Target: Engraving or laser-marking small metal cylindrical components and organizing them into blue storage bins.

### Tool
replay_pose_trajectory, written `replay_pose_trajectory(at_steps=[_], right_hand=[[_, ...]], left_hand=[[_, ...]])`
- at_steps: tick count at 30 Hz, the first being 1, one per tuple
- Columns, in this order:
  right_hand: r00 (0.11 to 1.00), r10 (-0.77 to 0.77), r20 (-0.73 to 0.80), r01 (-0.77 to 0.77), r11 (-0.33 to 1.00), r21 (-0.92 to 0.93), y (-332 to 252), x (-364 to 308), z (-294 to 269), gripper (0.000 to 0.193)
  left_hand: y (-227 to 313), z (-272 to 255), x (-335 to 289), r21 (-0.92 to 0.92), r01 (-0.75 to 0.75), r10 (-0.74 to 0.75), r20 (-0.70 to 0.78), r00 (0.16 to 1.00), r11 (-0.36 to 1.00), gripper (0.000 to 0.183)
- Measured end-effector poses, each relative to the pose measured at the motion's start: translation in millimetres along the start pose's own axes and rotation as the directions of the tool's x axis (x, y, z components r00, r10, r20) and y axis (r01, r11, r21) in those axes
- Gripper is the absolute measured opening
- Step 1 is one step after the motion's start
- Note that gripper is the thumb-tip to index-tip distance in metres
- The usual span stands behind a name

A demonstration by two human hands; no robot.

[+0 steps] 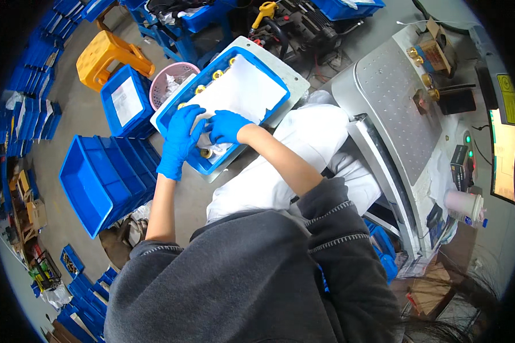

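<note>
Both my hands wear blue gloves and meet over the near left part of a blue tray [281, 103]. A white sheet [243, 86] lies in the tray, and several brass-coloured round fittings [217, 75] show along its far left side. Another fitting [206, 152] sits in the near corner, below my hands. My left hand [180, 140] has its fingers bent over the tray's left part. Beside it, my right hand [226, 127] has curled fingers turned toward the left hand. Anything between the fingers is hidden by the gloves.
The tray rests on a light grey board [296, 86] at my knees. A pink basket [161, 77], a smaller blue bin [113, 117] and stacked blue crates [83, 188] stand to the left, with a yellow stool [91, 60] behind. A perforated metal machine table [392, 97] is close on the right.
</note>
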State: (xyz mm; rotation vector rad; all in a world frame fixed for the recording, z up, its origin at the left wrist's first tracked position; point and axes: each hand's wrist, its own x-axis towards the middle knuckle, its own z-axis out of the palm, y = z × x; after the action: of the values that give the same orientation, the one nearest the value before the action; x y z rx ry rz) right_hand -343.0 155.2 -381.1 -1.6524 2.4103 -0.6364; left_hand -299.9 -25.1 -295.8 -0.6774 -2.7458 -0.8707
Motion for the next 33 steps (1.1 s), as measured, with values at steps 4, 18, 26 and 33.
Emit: replay_pose_trajectory(at_steps=[4,18,26,33], right_hand=[[0.996,0.073,0.047,-0.070,0.995,-0.071,-5,-12,-9,0.017],[0.613,0.542,-0.574,-0.474,0.834,0.282,-118,-229,-110,0.028],[0.100,0.698,-0.709,-0.657,0.582,0.480,-206,-338,-91,0.027],[-0.259,0.709,-0.656,-0.641,0.382,0.666,-269,-376,-58,0.026]], left_hand=[[-25,38,1,-0.013,0.043,-0.040,0.214,0.976,0.999,0.036],[-25,65,-23,0.510,0.126,-0.357,0.385,0.851,0.851,0.096],[-1,74,11,0.726,-0.418,0.312,0.287,0.906,0.547,0.076],[6,88,-18,0.721,-0.241,0.105,0.230,0.968,0.649,0.080]])
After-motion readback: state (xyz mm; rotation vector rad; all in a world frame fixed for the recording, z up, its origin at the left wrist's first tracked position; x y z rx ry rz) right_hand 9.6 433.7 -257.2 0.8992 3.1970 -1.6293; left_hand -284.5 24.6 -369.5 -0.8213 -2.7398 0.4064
